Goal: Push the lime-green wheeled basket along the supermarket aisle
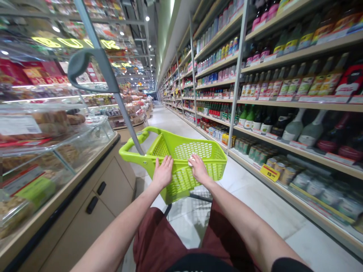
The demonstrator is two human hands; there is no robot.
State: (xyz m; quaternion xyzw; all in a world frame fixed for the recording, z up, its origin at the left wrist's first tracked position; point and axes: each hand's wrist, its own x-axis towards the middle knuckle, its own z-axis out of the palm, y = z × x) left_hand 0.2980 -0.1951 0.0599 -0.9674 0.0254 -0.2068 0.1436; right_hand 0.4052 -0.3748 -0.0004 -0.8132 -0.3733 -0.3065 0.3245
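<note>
green basket (179,183) stands in the aisle (241,200) before the person's knees (154,223), between counter (113,189) and shelves (286,102). left hand (163,172): fingers extended flat on the near rim (181,163), probably to steady it. right hand (200,170): fingers curled, pinching a small white wad (191,160) at the same rim. neon sign (68,44) reads "bulk"; yellow price tag (269,172), "15", smaller digits blurred. bottle labels (313,87) illegible.

- Bright: ceiling lamps (147,18) shine above and beyond the hands (163,173).
- Neon sign (76,42), upper left of them, glows yellow, smeared.
- Pale glare on floor (239,183) right of them.
- Shelves (269,102), far right, stretched and blurred outward.
</note>
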